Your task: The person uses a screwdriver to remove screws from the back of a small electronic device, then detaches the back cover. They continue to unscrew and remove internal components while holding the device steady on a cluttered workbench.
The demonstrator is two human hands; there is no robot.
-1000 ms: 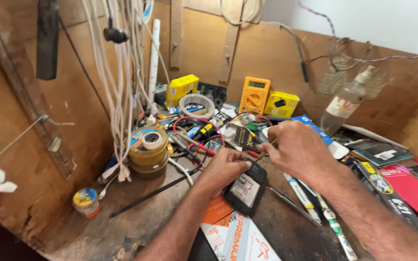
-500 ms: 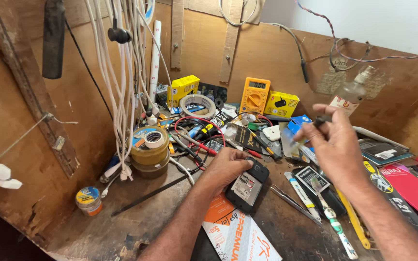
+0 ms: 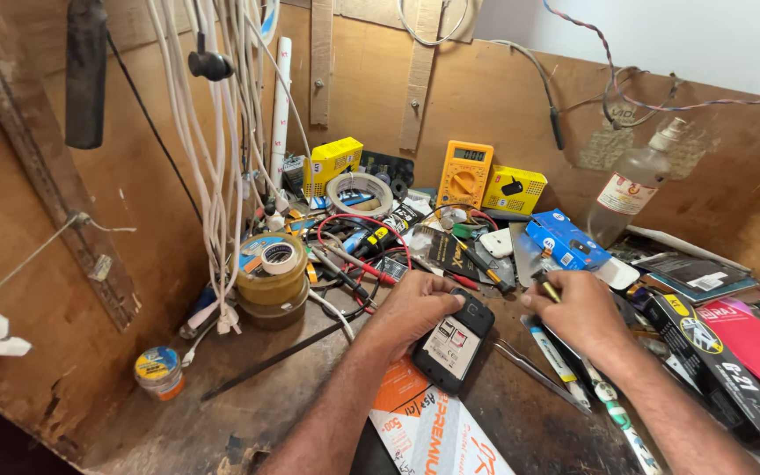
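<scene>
My left hand (image 3: 415, 308) keeps its fingers curled over the top edge of the opened black phone (image 3: 453, 341), pinning it to the bench (image 3: 222, 413) at lower centre. Half a second ago my right hand (image 3: 578, 308) was raised further right; now it is down beside the phone, fingers pinched shut on a small yellow-handled screwdriver (image 3: 545, 286), so the tool is ready at the phone.

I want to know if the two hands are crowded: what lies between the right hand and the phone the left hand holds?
In the head view, only a short bare strip of dark bench separates the right hand from the black phone under the left hand.
</scene>
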